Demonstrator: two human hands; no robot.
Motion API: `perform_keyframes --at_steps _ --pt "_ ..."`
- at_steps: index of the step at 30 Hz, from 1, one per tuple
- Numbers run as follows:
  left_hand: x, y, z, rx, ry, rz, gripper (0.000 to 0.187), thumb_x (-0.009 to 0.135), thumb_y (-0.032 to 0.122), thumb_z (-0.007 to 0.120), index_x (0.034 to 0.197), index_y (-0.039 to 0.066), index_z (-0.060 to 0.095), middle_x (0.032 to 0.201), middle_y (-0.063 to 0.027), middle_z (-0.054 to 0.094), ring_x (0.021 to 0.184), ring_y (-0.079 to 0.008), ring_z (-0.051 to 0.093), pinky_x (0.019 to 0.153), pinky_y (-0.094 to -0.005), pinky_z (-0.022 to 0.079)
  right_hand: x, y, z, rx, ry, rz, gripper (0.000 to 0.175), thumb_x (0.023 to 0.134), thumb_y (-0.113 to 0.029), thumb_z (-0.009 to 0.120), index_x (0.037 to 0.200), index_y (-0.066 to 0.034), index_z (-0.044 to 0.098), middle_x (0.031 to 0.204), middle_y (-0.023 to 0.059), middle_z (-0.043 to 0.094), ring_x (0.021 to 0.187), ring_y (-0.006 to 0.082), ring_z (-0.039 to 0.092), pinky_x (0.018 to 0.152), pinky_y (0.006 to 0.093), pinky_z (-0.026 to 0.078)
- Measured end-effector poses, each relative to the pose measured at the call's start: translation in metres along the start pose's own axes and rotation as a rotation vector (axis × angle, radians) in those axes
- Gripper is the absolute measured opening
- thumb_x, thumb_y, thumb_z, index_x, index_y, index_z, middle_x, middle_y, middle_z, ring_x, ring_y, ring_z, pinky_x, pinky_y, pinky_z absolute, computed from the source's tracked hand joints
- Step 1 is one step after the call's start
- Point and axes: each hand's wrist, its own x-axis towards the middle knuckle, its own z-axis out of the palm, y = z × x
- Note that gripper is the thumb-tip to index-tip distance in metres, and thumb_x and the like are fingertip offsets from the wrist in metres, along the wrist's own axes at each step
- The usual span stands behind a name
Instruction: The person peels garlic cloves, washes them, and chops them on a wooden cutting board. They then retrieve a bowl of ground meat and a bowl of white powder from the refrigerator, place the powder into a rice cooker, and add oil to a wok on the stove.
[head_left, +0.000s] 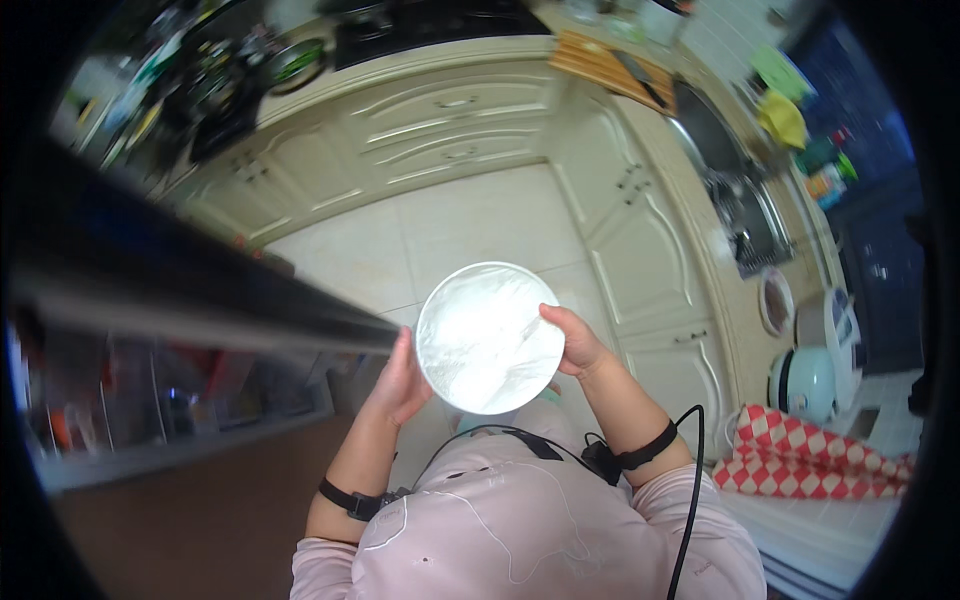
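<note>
A round white bowl or dish (490, 337), its top covered with clear plastic wrap, is held in front of my body above the floor. My right hand (576, 343) grips its right rim, thumb on top and fingers under the edge. At the left side, my left hand (407, 381) supports it, with its fingers partly hidden behind the bowl. My left thumb is raised close to the end of an open refrigerator door (225, 277). Creases and glare on the wrap hide what is inside.
Door shelves with blurred items (187, 397) are at left. Ahead are cream cabinets (450, 112) and a black cooktop (442, 22). A knife (639, 75) lies on a wooden cutting board (600, 64). At right are a sink (750, 217), a light-blue appliance (814, 384) and a checkered cloth (802, 454).
</note>
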Motion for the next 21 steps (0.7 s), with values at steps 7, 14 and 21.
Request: perform_keyframes --at_steps 7,14,21 --pt "0.109 -0.098 0.084 0.287 0.162 0.01 0.032 0.092 0.016 0.048 0.117 -0.004 0.053 0.109 -0.0154 0.06 0.095 -0.0217 0.061 0.079 -0.0322 0.052 -0.101 -0.043 -0.097 0.082 0.256 -0.146 0.058 0.091 -0.039 0.049 0.131 0.0028 0.041 0.126 0.0175 0.052 0.115 0.0256 0.052 0.098 0.038 0.042" --pt "0.202 -0.152 0.195 0.24 0.084 -0.01 0.029 0.097 0.025 0.042 0.108 0.0 0.052 0.098 -0.0084 0.062 0.073 -0.0115 0.057 0.061 -0.0249 0.048 -0.198 -0.098 -0.215 -0.005 0.564 -0.285 0.056 0.089 -0.034 0.051 0.133 -0.0017 0.038 0.126 0.0129 0.051 0.115 0.0224 0.051 0.099 0.0377 0.04" --pt "0.241 -0.242 0.329 1.018 -0.374 -0.046 0.042 0.095 0.033 0.045 0.127 0.005 0.046 0.091 -0.0037 0.061 0.056 -0.0066 0.049 0.049 -0.0211 0.042 -0.228 -0.082 -0.301 0.22 0.641 -0.405 0.064 0.086 -0.032 0.055 0.138 -0.0075 0.027 0.129 0.0112 0.044 0.117 0.0215 0.046 0.095 0.0358 0.042"
